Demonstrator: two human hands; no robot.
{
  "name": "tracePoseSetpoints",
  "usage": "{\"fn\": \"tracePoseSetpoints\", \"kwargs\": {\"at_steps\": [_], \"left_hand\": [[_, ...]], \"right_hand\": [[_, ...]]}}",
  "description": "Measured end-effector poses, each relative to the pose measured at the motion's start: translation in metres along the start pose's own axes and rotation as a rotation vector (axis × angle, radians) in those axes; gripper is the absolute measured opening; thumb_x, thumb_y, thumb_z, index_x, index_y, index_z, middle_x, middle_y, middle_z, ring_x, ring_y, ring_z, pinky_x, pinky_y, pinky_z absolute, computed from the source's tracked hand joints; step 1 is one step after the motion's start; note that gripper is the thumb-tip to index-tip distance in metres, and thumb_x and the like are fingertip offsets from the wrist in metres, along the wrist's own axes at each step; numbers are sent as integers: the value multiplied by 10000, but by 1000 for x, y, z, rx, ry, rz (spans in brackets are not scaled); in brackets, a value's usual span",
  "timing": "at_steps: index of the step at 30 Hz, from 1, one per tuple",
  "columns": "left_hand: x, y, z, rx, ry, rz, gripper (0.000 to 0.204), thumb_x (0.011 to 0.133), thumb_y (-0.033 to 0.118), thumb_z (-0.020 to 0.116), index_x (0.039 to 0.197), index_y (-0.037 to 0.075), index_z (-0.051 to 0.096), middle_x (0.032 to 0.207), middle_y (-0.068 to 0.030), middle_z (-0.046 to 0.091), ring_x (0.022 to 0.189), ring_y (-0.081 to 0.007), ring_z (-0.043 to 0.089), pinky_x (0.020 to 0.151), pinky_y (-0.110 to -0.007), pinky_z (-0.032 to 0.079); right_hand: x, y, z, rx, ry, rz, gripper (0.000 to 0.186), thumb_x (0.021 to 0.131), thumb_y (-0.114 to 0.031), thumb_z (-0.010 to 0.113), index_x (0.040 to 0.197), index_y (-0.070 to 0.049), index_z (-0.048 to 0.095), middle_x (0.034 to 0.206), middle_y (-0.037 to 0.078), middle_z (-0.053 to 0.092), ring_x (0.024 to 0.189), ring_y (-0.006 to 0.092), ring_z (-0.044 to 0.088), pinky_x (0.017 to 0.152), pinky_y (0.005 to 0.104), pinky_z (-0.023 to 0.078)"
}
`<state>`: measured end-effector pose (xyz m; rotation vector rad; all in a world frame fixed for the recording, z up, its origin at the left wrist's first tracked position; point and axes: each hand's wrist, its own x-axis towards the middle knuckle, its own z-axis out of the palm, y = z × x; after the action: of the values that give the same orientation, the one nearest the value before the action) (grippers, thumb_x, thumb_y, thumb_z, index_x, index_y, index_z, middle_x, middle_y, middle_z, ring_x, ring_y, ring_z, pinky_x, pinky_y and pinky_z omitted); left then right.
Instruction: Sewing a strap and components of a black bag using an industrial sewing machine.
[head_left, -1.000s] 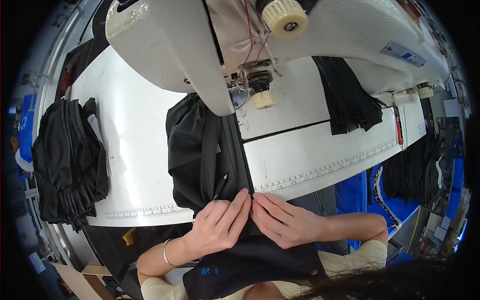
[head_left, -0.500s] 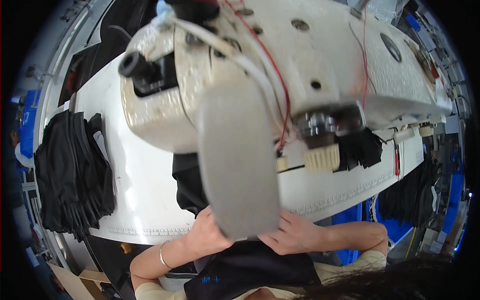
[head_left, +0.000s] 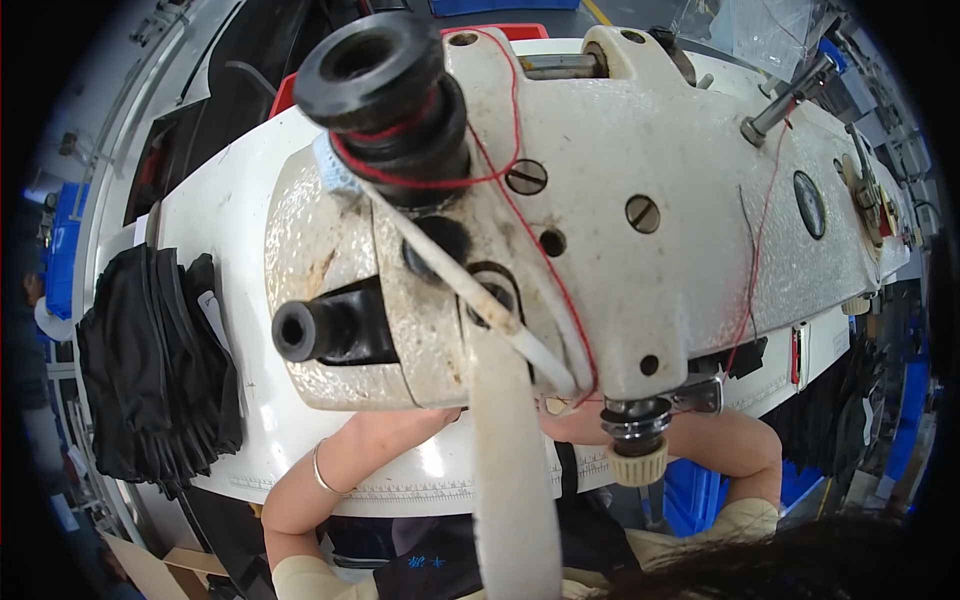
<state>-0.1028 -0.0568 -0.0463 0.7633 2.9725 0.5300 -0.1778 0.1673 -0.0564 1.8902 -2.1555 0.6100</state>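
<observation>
A whitish sewing machine head (head_left: 610,270) fills the middle of the view and hides the fingers of both hands. My left hand (head_left: 405,430), with a bangle (head_left: 322,468) on the wrist, reaches in under the machine's left end. From the right, my right hand (head_left: 578,428) goes in beneath the machine by the ribbed tension knob (head_left: 638,465). What either hand holds is hidden. A narrow strip of black cloth (head_left: 568,468) shows below my right hand at the table's front edge. Red thread (head_left: 545,245) runs over the machine.
A stack of black cloth pieces (head_left: 155,365) lies on the white table (head_left: 235,230) at the left. More black cloth (head_left: 825,395) hangs at the right, near blue bins (head_left: 690,492). A long pale flat arm (head_left: 515,480) juts toward me from the machine.
My view has shifted, so the machine sits lower and covers more. Both hands have moved forward from the table's front edge to under the machine. The black cloth by my left hand is now hidden.
</observation>
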Motion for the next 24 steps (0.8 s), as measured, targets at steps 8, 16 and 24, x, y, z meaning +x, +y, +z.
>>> {"fn": "tracePoseSetpoints", "kwargs": {"at_steps": [8, 16, 24], "left_hand": [[-3, 0, 4, -144, 150, -61, 276, 736, 59, 625, 1009, 22, 619, 942, -144, 634, 840, -304, 624, 743, -392, 501], [3, 1, 9, -204, 314, -50, 197, 713, 28, 647, 906, 18, 607, 835, -145, 625, 692, -305, 615, 612, -387, 489], [-5, -3, 18, -271, 307, -76, 209, 697, -4, 669, 901, 23, 634, 819, -136, 646, 636, -286, 631, 560, -368, 503]], "right_hand": [[-6, 0, 13, -27, 109, 28, 91, 601, -135, 620, 661, -76, 588, 855, 61, 618, 855, 181, 575, 620, 261, 495], [-7, 3, 0, -34, 16, -13, 97, 608, -125, 617, 661, -55, 575, 916, 69, 617, 887, 174, 570, 622, 252, 493], [-10, 0, 7, -28, 23, -12, 100, 614, -125, 617, 682, -60, 583, 935, 64, 620, 897, 172, 575, 604, 259, 496]]}}
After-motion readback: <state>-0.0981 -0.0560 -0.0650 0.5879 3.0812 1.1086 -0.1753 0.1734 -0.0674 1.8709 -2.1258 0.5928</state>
